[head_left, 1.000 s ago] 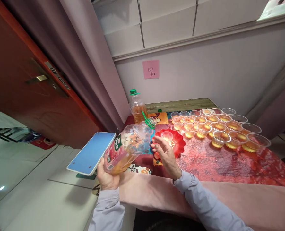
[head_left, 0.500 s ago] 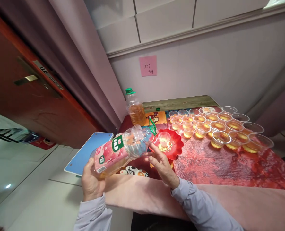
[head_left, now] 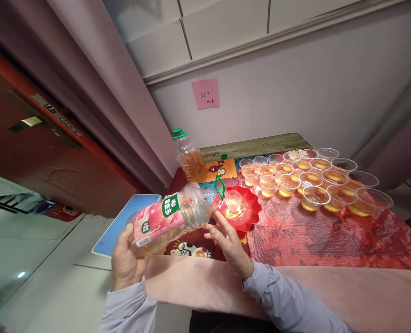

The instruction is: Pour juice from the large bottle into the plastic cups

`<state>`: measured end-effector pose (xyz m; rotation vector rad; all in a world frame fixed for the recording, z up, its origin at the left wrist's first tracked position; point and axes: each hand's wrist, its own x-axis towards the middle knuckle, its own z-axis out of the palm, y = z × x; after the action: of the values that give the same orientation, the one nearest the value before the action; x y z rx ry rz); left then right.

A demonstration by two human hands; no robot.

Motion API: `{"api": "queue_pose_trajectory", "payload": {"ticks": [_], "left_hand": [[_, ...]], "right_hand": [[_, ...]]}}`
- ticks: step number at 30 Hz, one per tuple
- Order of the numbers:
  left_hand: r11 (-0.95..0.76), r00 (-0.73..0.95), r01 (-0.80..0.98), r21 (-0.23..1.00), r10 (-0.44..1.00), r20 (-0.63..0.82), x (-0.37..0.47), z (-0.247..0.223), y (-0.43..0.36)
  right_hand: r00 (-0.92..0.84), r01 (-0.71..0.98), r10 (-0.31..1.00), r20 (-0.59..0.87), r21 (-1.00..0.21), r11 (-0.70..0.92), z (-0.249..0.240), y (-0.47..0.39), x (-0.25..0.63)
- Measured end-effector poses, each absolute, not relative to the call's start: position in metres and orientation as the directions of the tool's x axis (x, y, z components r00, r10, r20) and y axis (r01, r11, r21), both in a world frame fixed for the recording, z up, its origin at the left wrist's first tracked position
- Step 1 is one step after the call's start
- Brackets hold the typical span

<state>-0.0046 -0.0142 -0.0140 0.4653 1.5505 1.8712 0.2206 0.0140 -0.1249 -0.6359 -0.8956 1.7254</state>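
A clear plastic juice bottle with a pink label lies tilted in the air, its neck toward a small clear cup. The cup stands on a red scalloped plate. My left hand is closed around the bottle's base. Beneath the bottle's shoulder and neck is my right hand, its fingers stretched out and apart, the fingertips at the bottle's underside. A green handle ring hangs at the neck. Some pale liquid shows along the bottle's lower side.
Several clear cups of yellow drink stand in rows on the red cloth at right. A second juice bottle with a green cap stands at the back left. A loose green cap lies near the wall. A blue board is at left.
The camera view has shifted slightly, moving most things a little left in the picture. Both hands and the tilted bottle keep nearly the same pose over the plate.
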Motion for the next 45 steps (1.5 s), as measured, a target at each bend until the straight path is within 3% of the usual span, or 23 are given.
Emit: {"api": "queue_pose_trajectory", "payload": {"ticks": [45], "left_hand": [[0.060, -0.785, -0.129, 0.990, 0.603, -0.139, 0.001, 0.006, -0.001]], "right_hand": [[-0.322, -0.562, 0.946, -0.033, -0.798, -0.219, -0.117, 0.019, 0.229]]}}
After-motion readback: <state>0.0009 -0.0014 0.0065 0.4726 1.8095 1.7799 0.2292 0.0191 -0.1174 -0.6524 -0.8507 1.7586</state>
